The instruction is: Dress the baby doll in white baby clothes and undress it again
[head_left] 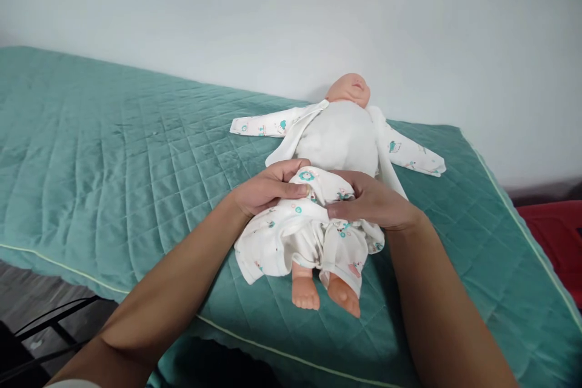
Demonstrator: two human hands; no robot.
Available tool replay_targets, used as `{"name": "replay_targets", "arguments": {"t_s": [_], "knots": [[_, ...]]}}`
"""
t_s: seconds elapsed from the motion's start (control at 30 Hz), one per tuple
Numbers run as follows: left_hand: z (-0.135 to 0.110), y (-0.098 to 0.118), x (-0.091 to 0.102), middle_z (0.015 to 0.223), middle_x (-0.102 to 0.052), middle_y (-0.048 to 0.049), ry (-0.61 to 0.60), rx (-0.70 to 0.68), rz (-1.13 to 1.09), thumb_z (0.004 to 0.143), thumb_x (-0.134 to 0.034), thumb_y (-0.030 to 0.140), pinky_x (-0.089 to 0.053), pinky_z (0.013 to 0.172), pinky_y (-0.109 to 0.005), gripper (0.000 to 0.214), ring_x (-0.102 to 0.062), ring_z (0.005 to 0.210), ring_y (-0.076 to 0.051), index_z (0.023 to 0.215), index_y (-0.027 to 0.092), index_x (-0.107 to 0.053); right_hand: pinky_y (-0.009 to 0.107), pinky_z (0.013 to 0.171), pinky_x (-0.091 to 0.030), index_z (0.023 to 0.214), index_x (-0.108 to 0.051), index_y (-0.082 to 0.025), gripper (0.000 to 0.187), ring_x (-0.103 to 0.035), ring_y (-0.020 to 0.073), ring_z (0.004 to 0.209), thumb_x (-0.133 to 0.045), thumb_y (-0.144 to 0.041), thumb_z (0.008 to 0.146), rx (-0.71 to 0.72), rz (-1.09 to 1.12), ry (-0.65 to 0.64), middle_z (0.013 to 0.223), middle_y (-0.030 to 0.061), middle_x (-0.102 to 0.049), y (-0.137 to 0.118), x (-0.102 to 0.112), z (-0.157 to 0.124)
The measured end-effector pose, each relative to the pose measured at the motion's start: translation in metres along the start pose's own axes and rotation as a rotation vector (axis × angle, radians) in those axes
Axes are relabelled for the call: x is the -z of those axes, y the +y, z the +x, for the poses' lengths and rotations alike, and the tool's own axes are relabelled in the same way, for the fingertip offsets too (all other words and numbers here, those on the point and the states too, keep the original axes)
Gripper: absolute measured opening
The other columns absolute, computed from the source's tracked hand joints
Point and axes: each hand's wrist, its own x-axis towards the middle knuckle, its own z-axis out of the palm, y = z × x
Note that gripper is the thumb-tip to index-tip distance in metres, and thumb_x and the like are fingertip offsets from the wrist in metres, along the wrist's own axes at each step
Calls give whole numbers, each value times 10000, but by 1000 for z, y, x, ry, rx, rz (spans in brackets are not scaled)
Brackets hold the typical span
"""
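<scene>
A baby doll [336, 136] lies on its back, its head [352, 90] toward the wall and its bare feet [305, 291] toward me. It wears white baby clothes with small printed animals; the top is spread open over a plain white torso. The left sleeve [268, 124] and the right sleeve [416, 150] stretch out to the sides. My left hand [275, 187] and my right hand [366, 200] both pinch a bunched fold of printed baby cloth [302, 209] over the doll's hips and legs. Fingers of both hands are partly hidden under the fabric.
A green quilted cover [113, 151] with pale piping lies under the doll. Behind it rises a white wall [182, 12]. A red object [552, 242] stands beyond the right edge, and a dark metal frame [59, 327] is on the floor at lower left.
</scene>
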Motion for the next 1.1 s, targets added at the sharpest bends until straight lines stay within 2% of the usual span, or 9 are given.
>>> {"name": "replay_targets", "arguments": {"t_s": [0.07,0.13,0.27,0.37,0.57,0.77,0.93,1.03,1.1], "knots": [[0,0,0,668,-602,23,18,-24,33,616,-904,334,-440,494,-169,390,-558,544,-80,779,144,-604,233,606,-474,1018,-732,-189,330,-605,146,721,-815,-371,756,-13,-71,-29,845,4,-698,-1,-2,1],[-1,-1,0,648,-581,32,10,-24,64,608,-903,359,-410,466,-163,412,-529,520,-73,767,147,-587,240,598,-461,957,-749,-193,292,-599,152,710,-804,-405,765,-57,-132,-49,813,3,-694,-2,-3,2],[-2,-1,3,589,-521,52,-54,21,67,588,-906,352,-357,409,-164,443,-451,457,-56,715,159,-528,238,582,-418,858,-750,-177,282,-567,140,679,-782,-447,782,-155,-210,-82,739,-2,-661,-8,-6,3],[-1,-2,5,577,-511,57,-98,21,45,602,-900,322,-353,395,-162,432,-437,441,-53,712,159,-515,235,566,-386,830,-735,-170,295,-541,128,661,-811,-441,742,-211,-281,-100,717,-14,-643,-14,-8,4],[2,-6,7,577,-505,57,-61,-12,-20,591,-902,348,-355,386,-163,449,-439,431,-55,699,161,-508,253,603,-413,847,-716,-190,259,-566,144,688,-782,-422,753,-207,-351,-41,767,-14,-672,-14,-12,4],[1,-1,15,653,-580,15,-141,-9,41,627,-898,292,-416,496,-156,376,-532,553,-74,738,131,-577,256,605,-423,879,-722,-190,205,-564,137,672,-792,-321,739,-135,-233,61,772,-17,-664,-1,-5,1],[0,6,21,751,-656,-28,-242,41,134,653,-888,276,-476,591,-188,361,-594,653,-111,901,119,-677,231,592,-413,756,-619,-190,216,-541,110,666,-826,-214,696,176,143,251,803,-25,-623,11,1,1],[-1,8,21,788,-673,-35,-309,81,203,658,-886,268,-502,614,-211,431,-617,686,-131,1020,138,-692,228,557,-394,753,-541,-205,260,-525,107,623,-798,-193,716,246,349,225,798,-29,-608,16,-1,2],[-1,7,21,795,-678,-31,-345,117,253,654,-889,273,-500,594,-215,515,-617,671,-133,1112,156,-684,226,554,-391,813,-544,-215,272,-521,109,612,-800,-194,721,233,383,218,789,-31,-600,17,-1,2]]}}
